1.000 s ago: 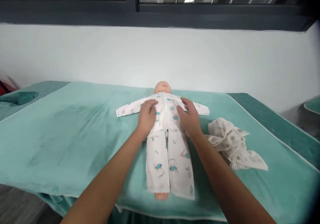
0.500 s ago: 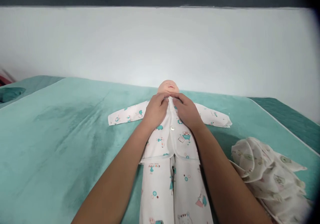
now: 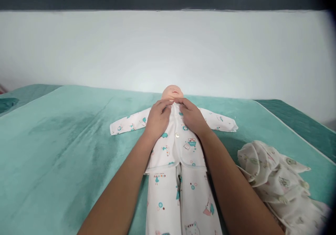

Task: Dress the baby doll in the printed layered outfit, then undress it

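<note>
A doll (image 3: 172,92) lies on its back, dressed in a white printed baby shirt (image 3: 177,151) and matching trousers (image 3: 164,196). Both of the shirt's sleeves stretch out sideways. At the collar, my left hand (image 3: 158,119) closes its fingers on the left side of the neckline. My right hand (image 3: 193,118) does the same on the other side, and the fingertips nearly meet below the doll's chin. The cloth between thumbs and fingers is mostly hidden. A button (image 3: 177,135) shows on the shirt front below my hands.
A crumpled white printed cloth (image 3: 278,182) lies to the right, near my right forearm. Beneath everything spreads a soft green blanket (image 3: 65,151), with darker green bedding (image 3: 301,123) along the right edge. Behind the doll's head rises a white wall (image 3: 168,49).
The view has shifted slightly, so doll and cloth appear a little further left. My hands stay at the collar, with hardly any movement against the shirt.
</note>
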Demonstrator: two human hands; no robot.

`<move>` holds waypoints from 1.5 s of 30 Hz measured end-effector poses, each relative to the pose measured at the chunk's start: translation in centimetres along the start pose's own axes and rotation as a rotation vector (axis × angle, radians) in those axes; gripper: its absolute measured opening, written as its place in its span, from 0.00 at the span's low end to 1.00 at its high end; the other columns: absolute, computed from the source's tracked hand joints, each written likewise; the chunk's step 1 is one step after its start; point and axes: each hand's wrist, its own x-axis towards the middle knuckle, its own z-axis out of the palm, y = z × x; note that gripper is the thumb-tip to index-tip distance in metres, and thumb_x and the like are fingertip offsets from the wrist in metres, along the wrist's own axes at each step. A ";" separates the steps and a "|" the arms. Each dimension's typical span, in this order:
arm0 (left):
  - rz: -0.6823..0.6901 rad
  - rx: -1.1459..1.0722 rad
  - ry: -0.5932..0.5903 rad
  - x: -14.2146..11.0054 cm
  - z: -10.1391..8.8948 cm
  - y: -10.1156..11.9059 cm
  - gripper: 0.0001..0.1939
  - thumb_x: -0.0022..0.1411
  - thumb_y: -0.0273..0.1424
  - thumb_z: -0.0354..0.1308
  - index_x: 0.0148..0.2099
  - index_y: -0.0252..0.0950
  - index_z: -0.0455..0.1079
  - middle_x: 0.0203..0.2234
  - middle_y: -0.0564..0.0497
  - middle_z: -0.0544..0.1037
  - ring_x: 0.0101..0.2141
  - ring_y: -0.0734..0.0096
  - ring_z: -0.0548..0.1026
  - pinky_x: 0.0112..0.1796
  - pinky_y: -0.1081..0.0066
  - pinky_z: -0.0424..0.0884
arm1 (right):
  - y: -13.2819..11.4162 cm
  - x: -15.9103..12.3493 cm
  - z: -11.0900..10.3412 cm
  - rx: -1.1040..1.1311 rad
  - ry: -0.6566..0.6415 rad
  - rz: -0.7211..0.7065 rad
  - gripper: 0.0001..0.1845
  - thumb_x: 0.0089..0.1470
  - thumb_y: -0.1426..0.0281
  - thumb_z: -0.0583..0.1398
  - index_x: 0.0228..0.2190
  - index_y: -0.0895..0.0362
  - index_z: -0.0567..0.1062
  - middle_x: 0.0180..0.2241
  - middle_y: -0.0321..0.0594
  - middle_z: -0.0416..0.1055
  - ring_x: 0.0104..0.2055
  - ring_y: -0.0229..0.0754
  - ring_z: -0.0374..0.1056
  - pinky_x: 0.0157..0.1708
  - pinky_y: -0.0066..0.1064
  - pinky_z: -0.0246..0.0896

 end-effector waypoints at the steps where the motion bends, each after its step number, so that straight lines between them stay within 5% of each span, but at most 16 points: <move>1: -0.015 0.000 0.005 0.0 0.0 0.0 0.14 0.67 0.29 0.50 0.48 0.39 0.76 0.51 0.50 0.78 0.54 0.66 0.73 0.60 0.63 0.64 | -0.1 0.0 0.0 0.002 0.003 0.010 0.18 0.59 0.69 0.49 0.45 0.51 0.75 0.52 0.39 0.74 0.55 0.47 0.66 0.58 0.44 0.57; 23: -0.039 -0.037 0.005 -0.5 -0.4 0.4 0.12 0.67 0.28 0.50 0.45 0.41 0.75 0.50 0.50 0.77 0.53 0.66 0.73 0.58 0.63 0.65 | -0.4 -0.2 0.2 0.149 0.099 0.014 0.13 0.55 0.71 0.53 0.35 0.52 0.76 0.39 0.35 0.76 0.42 0.43 0.69 0.45 0.36 0.61; 38: -0.025 -0.060 0.035 -0.5 -0.3 -0.1 0.12 0.66 0.28 0.52 0.47 0.39 0.75 0.50 0.50 0.78 0.53 0.66 0.74 0.58 0.64 0.65 | -0.2 -0.2 0.1 0.138 0.122 0.017 0.16 0.55 0.71 0.53 0.39 0.52 0.79 0.46 0.36 0.78 0.51 0.45 0.70 0.55 0.41 0.61; 45: -0.029 -0.031 0.024 -0.4 -0.3 0.0 0.13 0.66 0.29 0.52 0.48 0.40 0.75 0.51 0.50 0.78 0.53 0.66 0.74 0.59 0.63 0.65 | -0.3 -0.2 0.1 0.131 0.121 0.027 0.14 0.54 0.71 0.53 0.37 0.52 0.77 0.43 0.36 0.78 0.48 0.44 0.71 0.52 0.40 0.62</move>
